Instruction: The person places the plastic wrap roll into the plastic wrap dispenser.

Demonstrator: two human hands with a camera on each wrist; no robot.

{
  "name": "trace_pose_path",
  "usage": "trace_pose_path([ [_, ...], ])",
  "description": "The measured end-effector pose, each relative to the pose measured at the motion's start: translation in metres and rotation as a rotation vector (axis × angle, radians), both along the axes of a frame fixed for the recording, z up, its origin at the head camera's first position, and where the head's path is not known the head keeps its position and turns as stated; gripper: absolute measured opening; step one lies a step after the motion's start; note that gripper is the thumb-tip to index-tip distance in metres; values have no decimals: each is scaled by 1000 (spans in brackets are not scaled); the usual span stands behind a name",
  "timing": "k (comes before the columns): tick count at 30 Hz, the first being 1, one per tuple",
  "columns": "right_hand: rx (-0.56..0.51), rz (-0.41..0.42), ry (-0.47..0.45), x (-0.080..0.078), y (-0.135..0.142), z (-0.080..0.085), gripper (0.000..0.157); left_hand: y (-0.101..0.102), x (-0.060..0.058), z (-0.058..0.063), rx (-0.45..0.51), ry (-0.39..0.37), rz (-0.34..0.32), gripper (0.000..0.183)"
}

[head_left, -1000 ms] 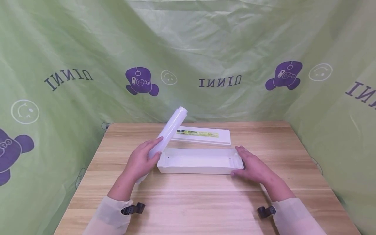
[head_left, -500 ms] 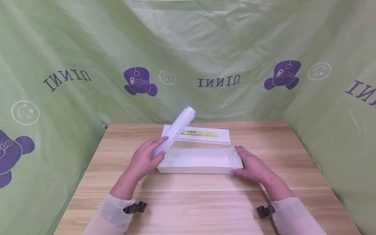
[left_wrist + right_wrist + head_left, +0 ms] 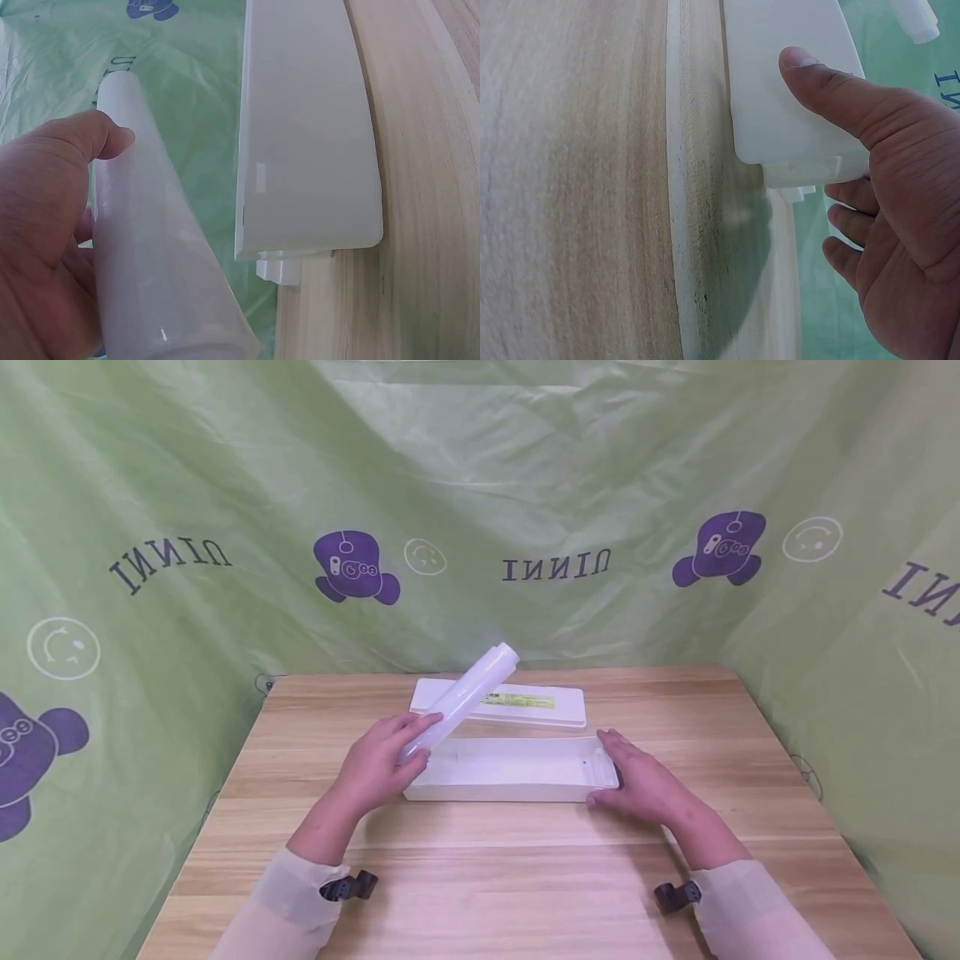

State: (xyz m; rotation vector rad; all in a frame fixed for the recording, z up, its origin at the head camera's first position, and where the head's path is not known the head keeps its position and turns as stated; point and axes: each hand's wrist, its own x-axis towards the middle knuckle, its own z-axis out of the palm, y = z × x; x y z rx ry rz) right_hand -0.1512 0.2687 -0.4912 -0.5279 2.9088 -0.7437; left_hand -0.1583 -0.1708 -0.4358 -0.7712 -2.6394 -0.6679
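Observation:
My left hand [image 3: 381,762] holds a white roll of plastic wrap [image 3: 467,695] by its lower part, thumb on the near side. The roll slants up to the right, its low end overlapping the left end of a long white open box [image 3: 510,793] in the head view. In the left wrist view, the thumb presses along the wrap roll [image 3: 154,240], apart from the box [image 3: 311,150]. My right hand [image 3: 643,781] grips the box's right end. Its thumb lies on the front wall of the box [image 3: 787,105], as the right wrist view shows; the other fingers reach behind the end.
Behind the box lies a white lid [image 3: 562,714] with a yellow-green label, partly covered by the roll. Everything rests on a wooden table [image 3: 480,877]. A green printed curtain [image 3: 465,485] hangs around the back and sides. Both wrists carry black camera mounts.
My left hand has moved right with the roll, bringing it over the box's left end. The roll's top end has swung right and tipped lower. The right hand keeps its hold on the box.

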Motion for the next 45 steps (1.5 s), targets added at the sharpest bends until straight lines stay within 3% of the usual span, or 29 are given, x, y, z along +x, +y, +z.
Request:
trace_pose_path([
  [11,0,-6,-1,2,0,-1,116,6,-4,-3,-108,-21,-47,56],
  [17,-6,-8,-1,4,0,1,115,7,-8,-7,-130,-9,-81,55],
  [29,10,-12,6,5,-3,1,114,10,-8,-4,-181,-3,-141,54],
  [45,13,-31,-19,2,-3,2,115,24,-16,1,-343,26,-297,52],
])
